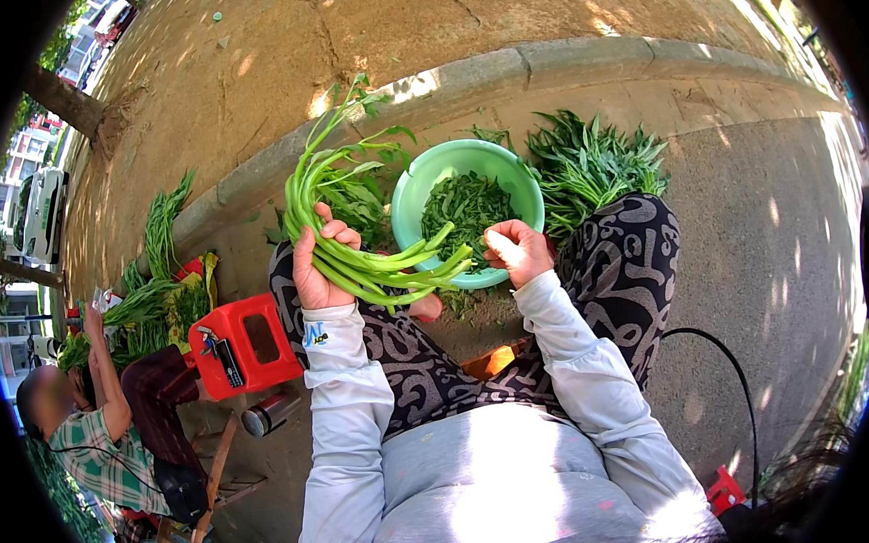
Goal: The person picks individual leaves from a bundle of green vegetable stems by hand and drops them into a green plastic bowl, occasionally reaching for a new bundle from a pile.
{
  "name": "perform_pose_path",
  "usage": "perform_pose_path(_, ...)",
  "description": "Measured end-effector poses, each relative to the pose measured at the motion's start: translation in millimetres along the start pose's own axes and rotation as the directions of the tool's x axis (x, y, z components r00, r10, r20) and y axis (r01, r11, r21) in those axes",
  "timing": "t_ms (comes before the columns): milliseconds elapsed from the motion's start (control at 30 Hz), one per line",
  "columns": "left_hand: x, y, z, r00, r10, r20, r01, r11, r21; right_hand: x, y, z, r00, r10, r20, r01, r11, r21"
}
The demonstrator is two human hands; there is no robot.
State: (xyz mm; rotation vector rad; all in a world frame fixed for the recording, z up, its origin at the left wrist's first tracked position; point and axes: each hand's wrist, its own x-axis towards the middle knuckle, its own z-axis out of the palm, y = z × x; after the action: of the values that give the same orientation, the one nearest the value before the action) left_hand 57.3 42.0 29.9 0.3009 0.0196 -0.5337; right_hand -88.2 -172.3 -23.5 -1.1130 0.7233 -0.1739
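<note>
A bunch of long green stems (358, 269), which look like water spinach, is gripped in my left hand (324, 261), its leafy tips curving up and its cut ends pointing right. My right hand (520, 252) is closed in a pinch beside those cut ends, over the near right rim of a light green basin (405, 198). What the pinch holds, if anything, is too small to make out. Picked leaves and short pieces (466, 211) lie inside the basin. More leafy greens (360, 202) lie on the ground behind my left hand, and a larger leafy pile (603, 160) sits right of the basin.
Left of my knee stands a red plastic stool (255, 326) with a black device (229, 363) on it. A metal flask (270, 414) is close by. Farther left, another person (105, 436) sits near heaped greens (139, 306). A stone kerb (580, 61) runs beyond the basin.
</note>
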Motion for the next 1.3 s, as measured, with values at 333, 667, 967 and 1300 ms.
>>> perform_pose_path(333,2.0,1.2,0.7,1.0,0.023,0.017,-0.022,0.999,-0.027,-15.8,-10.5,2.7,0.973,-0.127,0.193,0.162,0.97,-0.18)
perform_pose_path(667,1.9,-0.5,1.1,1.0,0.02,0.01,-0.019,0.999,-0.032,-14.4,4.2,4.2,0.913,-0.332,0.238,0.403,0.823,-0.4)
perform_pose_path(967,2.1,-3.1,2.7,1.0,0.007,0.028,-0.006,0.999,-0.038,-15.5,-8.5,2.1,0.944,-0.009,0.331,0.019,0.999,-0.027)
perform_pose_path(1300,2.8,-4.2,3.1,0.999,-0.002,0.034,0.004,0.999,-0.042,-5.4,-12.5,-3.5,1.0,0.017,0.002,-0.017,0.97,0.241)
